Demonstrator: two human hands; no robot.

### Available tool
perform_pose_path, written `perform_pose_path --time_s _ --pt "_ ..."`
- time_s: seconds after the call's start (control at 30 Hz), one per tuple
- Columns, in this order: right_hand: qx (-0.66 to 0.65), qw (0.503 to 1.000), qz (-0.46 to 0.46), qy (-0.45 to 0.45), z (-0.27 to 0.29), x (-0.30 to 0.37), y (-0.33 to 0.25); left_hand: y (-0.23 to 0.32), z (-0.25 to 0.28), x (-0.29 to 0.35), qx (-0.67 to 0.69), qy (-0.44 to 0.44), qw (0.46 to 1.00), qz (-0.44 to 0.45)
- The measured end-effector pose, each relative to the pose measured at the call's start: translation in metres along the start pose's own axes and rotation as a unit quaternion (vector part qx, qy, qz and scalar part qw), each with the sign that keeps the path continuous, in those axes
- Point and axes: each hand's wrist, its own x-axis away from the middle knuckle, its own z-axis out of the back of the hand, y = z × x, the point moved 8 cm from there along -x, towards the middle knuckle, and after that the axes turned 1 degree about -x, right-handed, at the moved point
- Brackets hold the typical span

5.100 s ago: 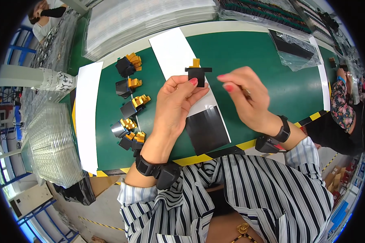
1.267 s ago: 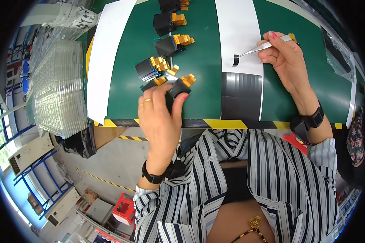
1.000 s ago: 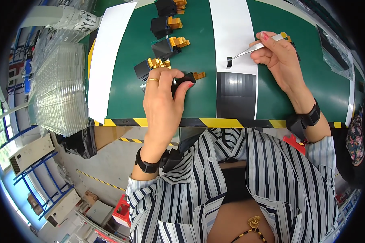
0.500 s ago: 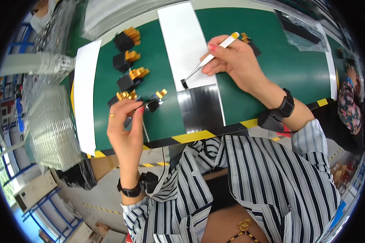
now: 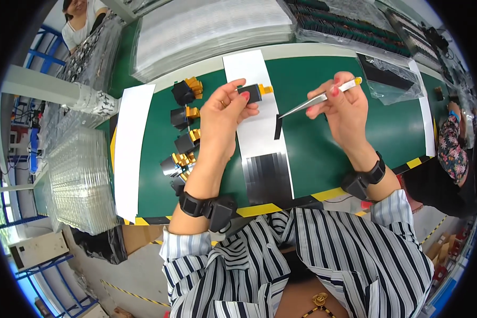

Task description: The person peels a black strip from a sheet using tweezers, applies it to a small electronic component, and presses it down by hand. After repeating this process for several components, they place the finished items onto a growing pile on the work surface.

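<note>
My left hand pinches a small black display panel by its edge, its orange flex ribbon pointing right. It hangs above the white paper strip. In my right hand is a pair of silver tweezers with a yellow end. A thin black strip dangles from their tips, right of the panel and apart from it. Below, at the near end of the paper, lies a dark sheet marked in strips. Several more black panels with orange ribbons stand in a column left of my left hand.
A second white paper strip lies on the green mat at the left, beside a stack of clear plastic trays. Wrapped trays line the far side. A clear bag sits far right. Two other people are nearby.
My left hand has lifted a panel from the column and brought it right, over the paper. The tweezers have moved right, raising the black strip off the paper. The head view has shifted.
</note>
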Motion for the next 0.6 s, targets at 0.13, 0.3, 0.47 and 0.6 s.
perform_pose_path --time_s 0.13,0.3,0.47,0.6 --pt "0.020 1.000 0.000 -0.018 -0.003 0.001 -0.002 0.000 0.000 0.005 -0.023 0.017 0.999 0.022" --pt "0.056 0.998 0.008 -0.006 0.001 -0.004 0.001 -0.001 0.000 0.003 -0.039 -0.008 0.999 0.009" --pt "0.078 0.997 0.001 0.023 0.007 -0.008 0.005 -0.003 -0.004 0.006 -0.072 -0.012 0.997 -0.005" --pt "0.086 0.996 -0.003 0.038 0.011 -0.007 0.008 -0.006 -0.006 0.009 -0.082 -0.022 0.996 0.001"
